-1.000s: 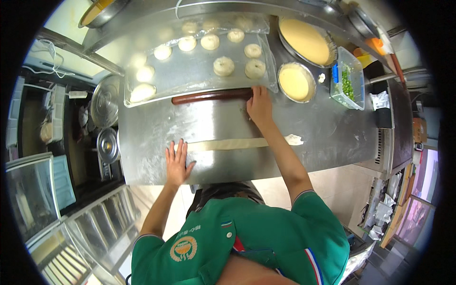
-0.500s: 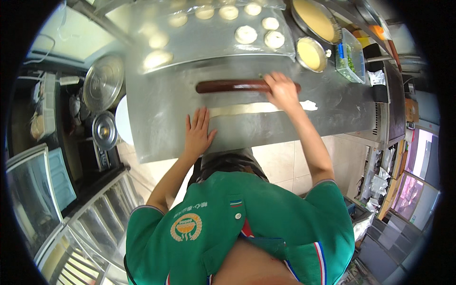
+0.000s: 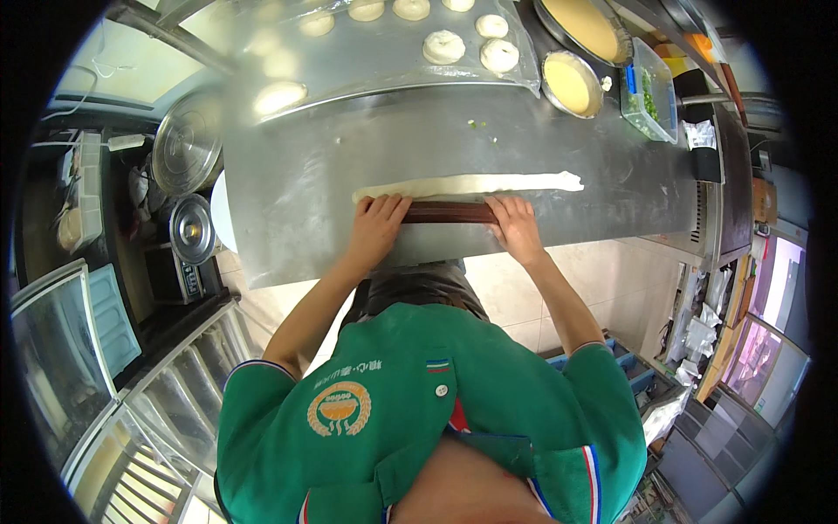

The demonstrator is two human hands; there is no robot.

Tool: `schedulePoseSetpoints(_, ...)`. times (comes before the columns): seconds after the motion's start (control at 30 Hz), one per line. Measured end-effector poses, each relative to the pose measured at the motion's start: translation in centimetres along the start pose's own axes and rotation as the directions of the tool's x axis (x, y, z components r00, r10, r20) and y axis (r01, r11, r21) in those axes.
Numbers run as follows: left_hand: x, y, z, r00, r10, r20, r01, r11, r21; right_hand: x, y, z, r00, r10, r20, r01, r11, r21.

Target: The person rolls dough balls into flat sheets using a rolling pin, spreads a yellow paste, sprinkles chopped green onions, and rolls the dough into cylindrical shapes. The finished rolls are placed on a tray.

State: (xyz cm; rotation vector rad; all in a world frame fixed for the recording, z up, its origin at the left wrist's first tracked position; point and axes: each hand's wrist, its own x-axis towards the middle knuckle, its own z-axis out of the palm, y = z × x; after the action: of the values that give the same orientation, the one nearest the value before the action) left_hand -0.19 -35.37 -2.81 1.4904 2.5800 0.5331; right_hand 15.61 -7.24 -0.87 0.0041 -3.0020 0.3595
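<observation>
A dark brown wooden rolling pin (image 3: 449,212) lies crosswise near the front edge of the metal worktop. My left hand (image 3: 379,225) is closed over its left end, and my right hand (image 3: 517,227) grips the right end. The pin's tips are hidden under my fingers. Just beyond the pin stretches a long, narrow strip of pale dough (image 3: 471,184), flattened, with a ragged right end. Its left end reaches close to the fingers of my left hand.
Behind the strip, a tray covered with clear plastic (image 3: 367,65) carries several round dough pieces (image 3: 443,47). At back right stand a bowl of yellow batter (image 3: 569,86), a larger pan of batter (image 3: 580,28) and a clear tub with chopped greens (image 3: 650,96). Metal lids (image 3: 192,229) sit left.
The rolling pin has come from beyond the dough strip to the near side of it. My left hand, flat on the worktop before, now holds the pin along with my right.
</observation>
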Motion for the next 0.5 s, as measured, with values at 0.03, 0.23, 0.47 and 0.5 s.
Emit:
schedulePoseSetpoints(0.03, 0.4, -0.1, -0.9, 0.999, 0.005, -0.042, -0.003, 0.999, 0.043, 1.2, -0.3, -1.3, 0.999, -0.01, -0.053, 0.009, 1.0, -0.005)
schedulePoseSetpoints(0.23, 1.1, -4.9, -1.9, 0.979, -0.129, -0.158, 0.13, 0.992, -0.003, 6.6, -0.7, 3.1, 0.996, 0.002, -0.085, -0.003, 1.0, -0.012)
schedulePoseSetpoints(0.47, 4.1, -6.0, -0.6, 0.94, -0.326, -0.099, 0.329, 0.944, 0.016, 9.5, -0.1, 4.1, 0.995, 0.101, -0.008, -0.101, 0.995, -0.009)
schedulePoseSetpoints(0.5, 4.1, -6.5, -0.3, 0.94, -0.33, -0.09, 0.335, 0.941, 0.053, 9.6, -0.1, 4.2, 0.995, 0.105, -0.005, -0.105, 0.994, -0.012)
